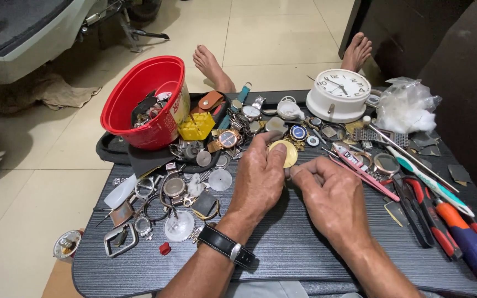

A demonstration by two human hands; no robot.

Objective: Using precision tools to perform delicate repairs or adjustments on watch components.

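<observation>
- Low dark tabletop [282, 248] with a fine ribbed grain, set on a floor of pale glossy tiles [45, 165]; bare feet show past its far edge.
- Nearest: left wrist wears a black strap watch [226, 246] with a metal buckle.
- Left hand [258, 179] curled closed, thumb and fingertips pinching a small round gold-coloured disc [286, 153], held just above the tabletop at its middle.
- Right hand [332, 196] loosely closed just beside it, fingertips drawn together by the disc's lower edge; whether they hold anything, cannot tell.
- Left of the hands: scatter of loose metal watch cases, rings and clear round crystals [179, 226]; one small red piece [164, 249].
- Right of the hands: pliers with red handles [432, 215], a screwdriver with orange and blue grip [467, 237], slim pink tweezers [362, 171].
- Farther: heap of wristwatches [238, 124], yellow plastic block [196, 127], red plastic bucket [147, 102] tilted, with parts inside.
- Far right: round white clock [338, 94] lying face up, crumpled clear bag [407, 105] beside it.
- Background: white vehicle body [23, 38], rag on the floor beneath.
</observation>
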